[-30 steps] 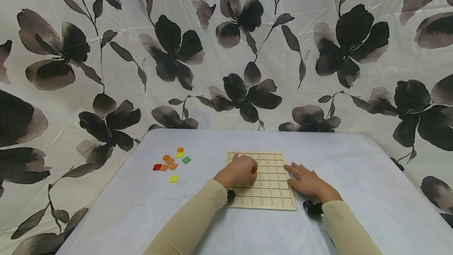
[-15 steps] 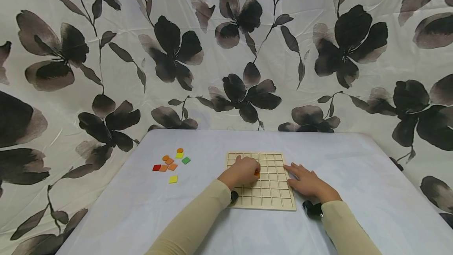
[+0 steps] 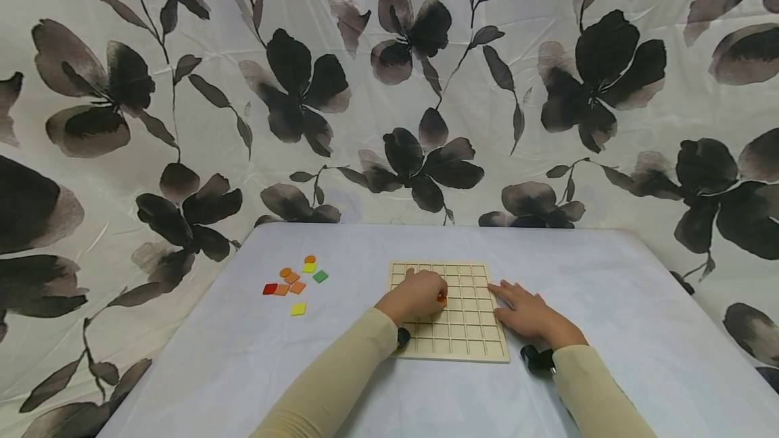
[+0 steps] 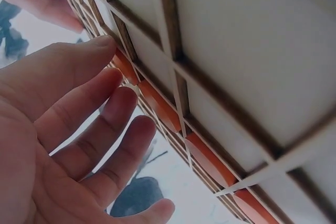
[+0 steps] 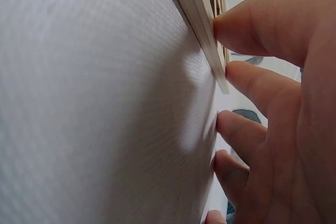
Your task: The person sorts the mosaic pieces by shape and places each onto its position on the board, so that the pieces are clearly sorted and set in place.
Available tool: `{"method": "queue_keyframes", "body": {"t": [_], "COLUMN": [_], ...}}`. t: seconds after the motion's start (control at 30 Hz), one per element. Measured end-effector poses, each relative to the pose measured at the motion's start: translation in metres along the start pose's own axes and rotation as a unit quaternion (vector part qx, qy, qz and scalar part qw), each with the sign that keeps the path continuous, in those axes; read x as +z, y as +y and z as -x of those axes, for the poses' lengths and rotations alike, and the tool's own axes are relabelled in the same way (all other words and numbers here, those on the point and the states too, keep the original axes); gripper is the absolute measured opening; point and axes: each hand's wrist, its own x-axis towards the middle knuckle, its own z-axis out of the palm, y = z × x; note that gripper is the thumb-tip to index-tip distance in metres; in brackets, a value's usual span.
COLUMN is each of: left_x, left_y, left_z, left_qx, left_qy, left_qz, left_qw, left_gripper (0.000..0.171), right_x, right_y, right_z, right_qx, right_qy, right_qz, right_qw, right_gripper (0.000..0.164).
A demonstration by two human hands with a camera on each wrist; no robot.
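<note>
The left hand (image 3: 416, 295) has its grip nearly closed, pinching an orange piece (image 3: 442, 300) on the wooden board (image 3: 468, 321), and the right hand (image 3: 528, 311), fingers spread, touches the board's side.

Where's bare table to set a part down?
Bare table: between loose pieces and board; in front of the board, between the sleeves; right of the right hand. Crowded: the loose pieces' cluster, and the board around the left hand, orange pieces in its cells.
</note>
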Motion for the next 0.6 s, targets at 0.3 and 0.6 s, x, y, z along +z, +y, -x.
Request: {"method": "queue_keyframes", "body": {"t": [0.3, 0.6], "left_x": [0.000, -0.008], "left_y": [-0.010, -0.031], "left_z": [0.004, 0.006], "left_qx": [-0.008, -0.026], "left_qy": [0.006, 0.010], "left_qz": [0.027, 0.040], "left_qw": [0.9996, 0.9988], "left_gripper": [0.019, 0.020], "right_x": [0.001, 0.002], "right_y": [0.001, -0.002], "right_z": [-0.001, 0.000], "right_qx": [0.003, 0.005], "right_qy": [-0.004, -0.003], "right_qz": [-0.001, 0.003], "right_qw": [1.000, 1.000], "right_gripper": [0.055, 0.055]}}
